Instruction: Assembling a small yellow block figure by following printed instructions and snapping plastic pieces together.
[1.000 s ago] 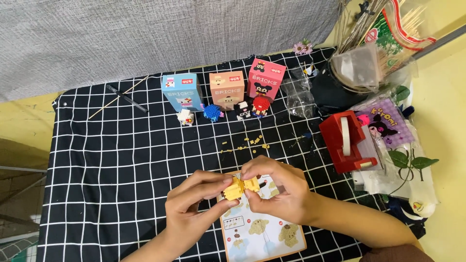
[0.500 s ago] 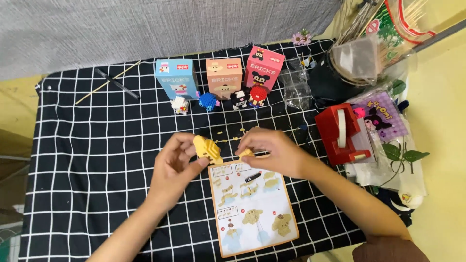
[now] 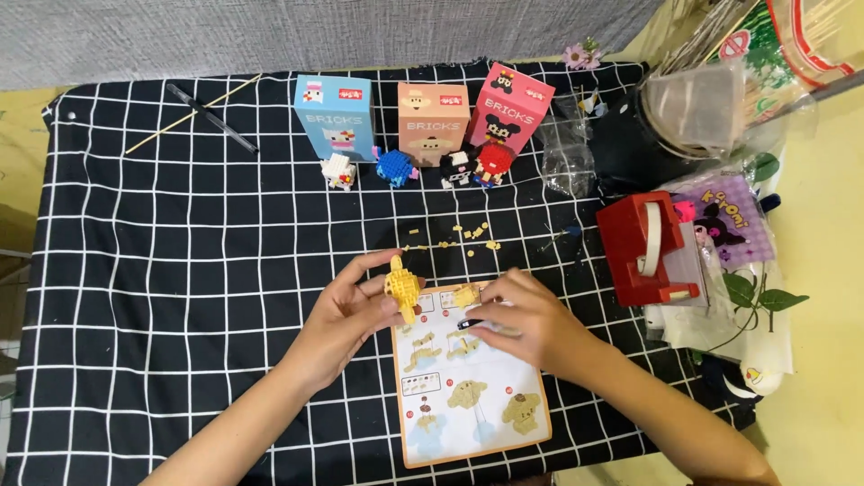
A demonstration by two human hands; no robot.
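My left hand (image 3: pixel 346 315) holds a small yellow brick figure (image 3: pixel 401 287) upright between thumb and fingers, just left of a picture instruction sheet (image 3: pixel 468 396) lying on the black grid cloth (image 3: pixel 180 270). My right hand (image 3: pixel 522 319) rests on the top part of that sheet, fingers curled, with a small yellow brick piece (image 3: pixel 466 295) at its fingertips; I cannot tell whether it grips the piece. Loose tiny yellow bricks (image 3: pixel 468 236) lie scattered on the cloth beyond both hands.
Three cartons, blue (image 3: pixel 335 117), tan (image 3: pixel 433 121) and pink (image 3: pixel 507 115), stand at the back with several small built figures (image 3: pixel 396 167) before them. A red tape dispenser (image 3: pixel 646 247) sits at right, beside bags, a clear cup (image 3: pixel 697 108) and a plant. A stick and pen (image 3: pixel 209 115) lie far left.
The hands have come apart: the left hand kept the yellow figure, the right hand moved down onto the instruction sheet. The sheet is more uncovered than before.
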